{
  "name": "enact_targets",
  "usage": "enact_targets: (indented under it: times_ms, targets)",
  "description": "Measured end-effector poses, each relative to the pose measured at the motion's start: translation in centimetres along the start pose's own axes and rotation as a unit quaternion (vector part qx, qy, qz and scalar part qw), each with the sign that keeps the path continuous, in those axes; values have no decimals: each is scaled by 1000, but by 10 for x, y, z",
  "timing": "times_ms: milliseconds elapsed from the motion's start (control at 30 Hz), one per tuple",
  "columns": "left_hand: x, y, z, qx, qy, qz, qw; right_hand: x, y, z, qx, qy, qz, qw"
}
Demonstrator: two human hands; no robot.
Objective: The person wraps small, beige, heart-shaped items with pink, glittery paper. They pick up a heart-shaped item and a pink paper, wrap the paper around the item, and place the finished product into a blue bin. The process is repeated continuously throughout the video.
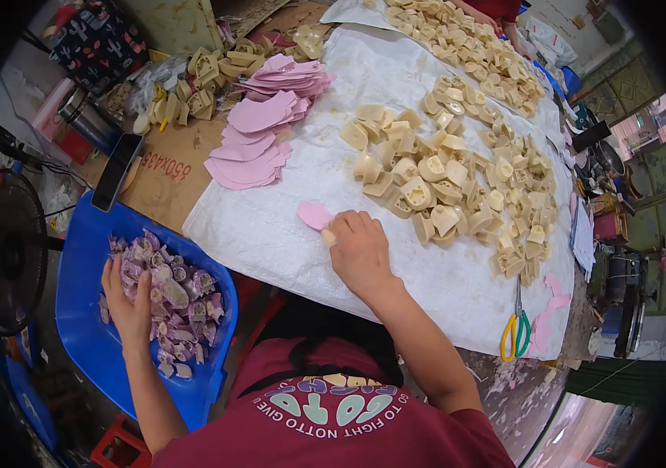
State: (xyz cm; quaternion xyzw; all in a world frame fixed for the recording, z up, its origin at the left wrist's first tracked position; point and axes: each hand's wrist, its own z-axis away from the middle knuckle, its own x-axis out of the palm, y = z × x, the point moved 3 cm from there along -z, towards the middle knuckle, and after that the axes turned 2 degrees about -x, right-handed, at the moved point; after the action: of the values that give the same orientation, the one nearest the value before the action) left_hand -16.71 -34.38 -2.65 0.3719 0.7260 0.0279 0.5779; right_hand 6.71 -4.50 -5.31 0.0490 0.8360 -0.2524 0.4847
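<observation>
My right hand [360, 253] is over the white sheet, its fingers curled together at the edge of a small pink oval piece [314, 215]. Something pale and cream-coloured shows at the thumb tip; whether it is a loose part or a cover on the thumb, I cannot tell. At the left, my left hand [127, 304] rests with fingers apart on a heap of purple-and-white moulded pieces [181, 300]. These lie inside a blue plastic basin [83, 312]. Ahead of my right hand lies a stack of pink cut sheets [251, 152].
Many cream hollow moulded parts [446, 183] cover the white sheet's [255, 234] right side. Scissors with yellow and green handles [515, 331] lie near its right edge. A phone [118, 171] leans above the basin, beside a steel tumbler [87, 117]. A fan [3, 249] stands far left.
</observation>
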Motion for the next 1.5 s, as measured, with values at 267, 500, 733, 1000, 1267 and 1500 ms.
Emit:
enact_targets:
  times_ms: [267,500,733,1000,1267,1500]
  targets:
    - [74,180,31,331,-112,298,889,-6,9,-2,112,23,-83,990]
    - [142,191,48,358,-210,199,888,-21,55,18,271,171,-397,860]
    - [91,189,36,324,-167,213,906,-56,23,20,105,192,-177,960]
    - [132,198,50,-298,-427,678,519,-40,-15,-13,-113,59,-141,982]
    - [119,190,36,-322,-360,737,473,-30,51,-51,31,98,148,984]
    - [128,243,25,-190,-300,693,628,-60,21,12,28,157,12,987]
